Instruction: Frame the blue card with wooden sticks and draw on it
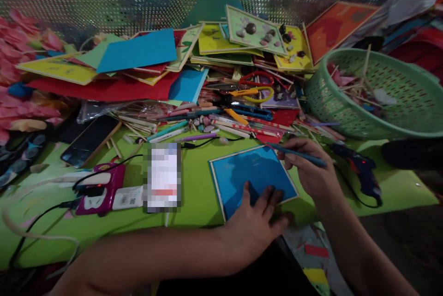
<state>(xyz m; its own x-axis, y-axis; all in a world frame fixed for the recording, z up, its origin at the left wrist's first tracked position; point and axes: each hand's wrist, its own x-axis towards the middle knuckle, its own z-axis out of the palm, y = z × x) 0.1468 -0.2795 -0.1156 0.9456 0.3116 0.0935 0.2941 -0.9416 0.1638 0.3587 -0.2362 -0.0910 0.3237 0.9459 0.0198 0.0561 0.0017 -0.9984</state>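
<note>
A blue card edged with thin pale sticks lies on the green table, with a few faint light marks on its upper part. My left hand rests on the card's lower part, fingers spread. Over the card's upper right corner, my right hand grips a slim blue pen between thumb and fingers. The pen slants, its thin end pointing left towards the card's top edge. Whether its tip touches the card I cannot tell.
A glue gun lies at the right, below a green basket of scraps. Left are a lit phone, a dark phone and a pink power strip with cables. Behind lie pens, scissors and stacked framed cards.
</note>
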